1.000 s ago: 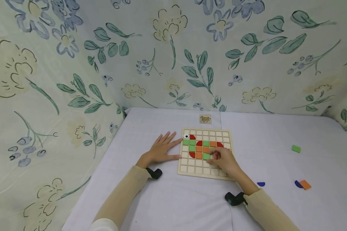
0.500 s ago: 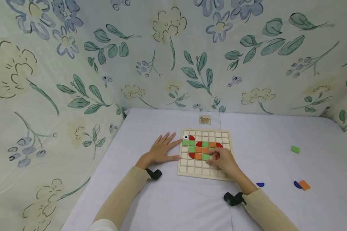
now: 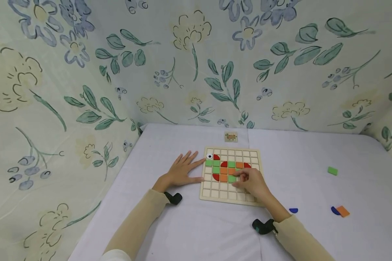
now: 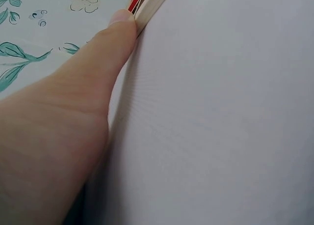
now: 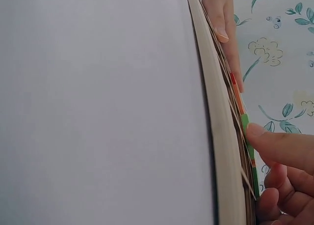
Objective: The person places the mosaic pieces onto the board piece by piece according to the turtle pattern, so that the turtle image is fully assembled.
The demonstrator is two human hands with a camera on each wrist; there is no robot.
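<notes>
A wooden grid board (image 3: pixel 212 194) lies on the white-covered table, bearing red, orange and green tiles and a white eye disc (image 3: pixel 209 156). My left hand (image 3: pixel 182 171) rests flat at its left side, fingers spread, with thumb and forefinger reaching the edge. In the left wrist view the thumb (image 4: pixel 115 31) touches the board's side. Over the board, my right hand (image 3: pixel 252 181) has thumb and forefinger about a green tile (image 3: pixel 232 179). Seen from the right wrist, its thumb touches a green tile (image 5: pixel 246 124); the other fingers are curled. This hand hides part of the board's right side.
A small picture card (image 3: pixel 231 136) lies behind the board. To the right are a green tile (image 3: pixel 333 170), an orange tile (image 3: pixel 343 211) touching a blue half-round piece (image 3: pixel 335 210), and another blue piece (image 3: pixel 293 210) near my right wrist. Flowered cloth hangs behind the table.
The whole head view has shifted slightly, so everything sits a little lower. Both hands keep their places at the board, and no tile has visibly moved.
</notes>
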